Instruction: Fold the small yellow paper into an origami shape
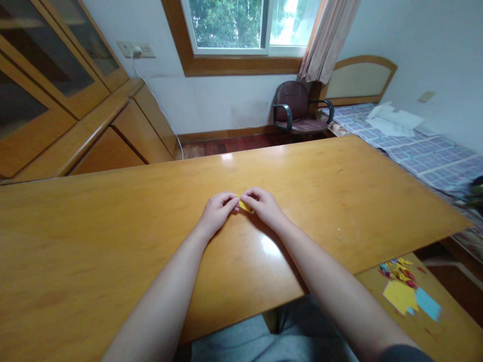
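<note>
A small piece of yellow paper [246, 206] is held between my two hands, just above the middle of the wooden table [124, 251]. My left hand [221, 208] pinches its left end between thumb and fingers. Against its upper right part, my right hand [262, 203] presses with thumb and forefinger. The paper looks folded, but most of it is covered by my fingers, so its full shape cannot be made out. Both forearms reach forward over the table's near edge.
On a lower surface [453, 332] at the right lie yellow paper sheets [400, 296], a light blue sheet [429, 303] and a pile of small coloured paper pieces [400, 270]. Beyond the table are a chair [294, 100], a bed [422, 151] and a wooden cabinet [94, 120].
</note>
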Demonstrator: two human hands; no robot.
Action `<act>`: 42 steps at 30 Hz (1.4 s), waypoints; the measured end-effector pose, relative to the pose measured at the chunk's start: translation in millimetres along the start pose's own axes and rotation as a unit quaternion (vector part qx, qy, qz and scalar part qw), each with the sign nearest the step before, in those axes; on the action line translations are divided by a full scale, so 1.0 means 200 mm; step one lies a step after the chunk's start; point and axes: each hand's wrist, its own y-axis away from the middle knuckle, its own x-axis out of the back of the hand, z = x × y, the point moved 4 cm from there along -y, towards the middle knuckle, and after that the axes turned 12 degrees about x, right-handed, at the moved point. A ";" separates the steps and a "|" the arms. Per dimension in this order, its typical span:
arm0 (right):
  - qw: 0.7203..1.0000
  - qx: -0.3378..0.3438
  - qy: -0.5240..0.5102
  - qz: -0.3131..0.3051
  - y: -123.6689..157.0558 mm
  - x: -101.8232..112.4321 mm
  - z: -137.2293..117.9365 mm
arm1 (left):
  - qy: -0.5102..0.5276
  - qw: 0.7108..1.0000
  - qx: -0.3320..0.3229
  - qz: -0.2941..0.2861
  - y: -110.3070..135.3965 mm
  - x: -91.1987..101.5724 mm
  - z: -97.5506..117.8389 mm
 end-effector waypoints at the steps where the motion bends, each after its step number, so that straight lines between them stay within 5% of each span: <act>1: 1.000 -0.006 -0.012 -0.003 0.00 0.00 0.00 | -0.010 1.000 -0.005 0.001 0.00 0.00 0.01; 17: 0.994 -0.056 -0.083 -0.041 0.01 0.00 -0.03 | -0.024 0.998 -0.050 -0.027 0.00 0.00 0.03; 31: 0.997 -0.047 -0.052 0.015 0.01 0.01 -0.04 | -0.052 0.998 -0.023 0.005 0.00 -0.02 0.02; 42: 0.998 -0.024 -0.051 -0.009 0.01 0.02 -0.05 | 0.114 0.992 0.032 -0.050 -0.01 0.00 0.01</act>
